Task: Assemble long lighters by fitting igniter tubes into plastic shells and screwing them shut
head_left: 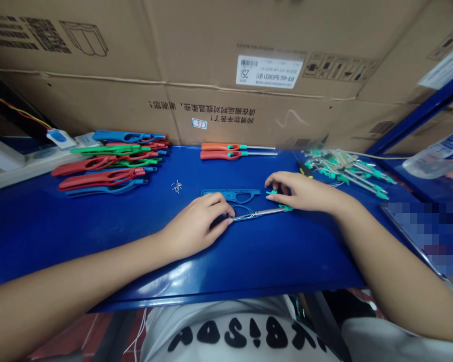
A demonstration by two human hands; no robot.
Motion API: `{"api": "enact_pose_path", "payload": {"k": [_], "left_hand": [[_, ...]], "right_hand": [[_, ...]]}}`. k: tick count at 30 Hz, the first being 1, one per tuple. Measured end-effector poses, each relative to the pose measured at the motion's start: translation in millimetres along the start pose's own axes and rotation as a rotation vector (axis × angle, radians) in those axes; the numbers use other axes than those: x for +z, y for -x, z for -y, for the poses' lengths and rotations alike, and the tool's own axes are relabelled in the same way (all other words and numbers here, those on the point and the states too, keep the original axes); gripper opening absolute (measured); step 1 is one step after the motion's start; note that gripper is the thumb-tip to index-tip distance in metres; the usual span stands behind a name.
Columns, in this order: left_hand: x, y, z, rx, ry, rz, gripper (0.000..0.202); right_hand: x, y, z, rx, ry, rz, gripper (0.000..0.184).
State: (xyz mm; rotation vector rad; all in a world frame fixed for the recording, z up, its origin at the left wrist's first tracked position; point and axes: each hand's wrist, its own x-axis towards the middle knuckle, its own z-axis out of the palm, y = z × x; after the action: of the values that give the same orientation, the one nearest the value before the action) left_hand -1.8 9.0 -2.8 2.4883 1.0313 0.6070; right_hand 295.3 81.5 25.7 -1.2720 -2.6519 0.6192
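My left hand point(210, 221) is closed in a pinch on one end of a lighter's metal tube assembly point(262, 213), where thin wires show. A green plastic end point(286, 207) of that assembly lies just under my right hand point(296, 191). The right thumb and forefinger are curled around a small green plastic piece point(272, 192); fingers partly hide it. Flat on the table behind my left hand is an open blue lighter casing half point(241, 195). Next to it, a second blue casing part point(243, 208) is partly covered by the left fingers.
Several red, green and blue lighter casings point(101, 178) are piled left on the blue table point(173, 281). Small screws point(177, 187) lie nearby. Two lighters point(221, 155) rest by the cardboard box point(211, 65). Metal tube assemblies point(347, 173) and a yellow-black tool point(305, 172) lie right.
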Motion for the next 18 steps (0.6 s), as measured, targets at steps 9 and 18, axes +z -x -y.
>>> {"api": "enact_pose_path", "payload": {"k": [9, 18], "left_hand": [[-0.2, -1.6, -1.3, -0.018, 0.026, -0.021, 0.013], [-1.2, 1.6, -0.6, 0.035, -0.002, 0.008, 0.013]], "right_hand": [[-5.3, 2.0, -5.5, 0.086, 0.068, 0.010, 0.028], [-2.8, 1.1, -0.1, -0.032, 0.034, -0.031, 0.020]]}}
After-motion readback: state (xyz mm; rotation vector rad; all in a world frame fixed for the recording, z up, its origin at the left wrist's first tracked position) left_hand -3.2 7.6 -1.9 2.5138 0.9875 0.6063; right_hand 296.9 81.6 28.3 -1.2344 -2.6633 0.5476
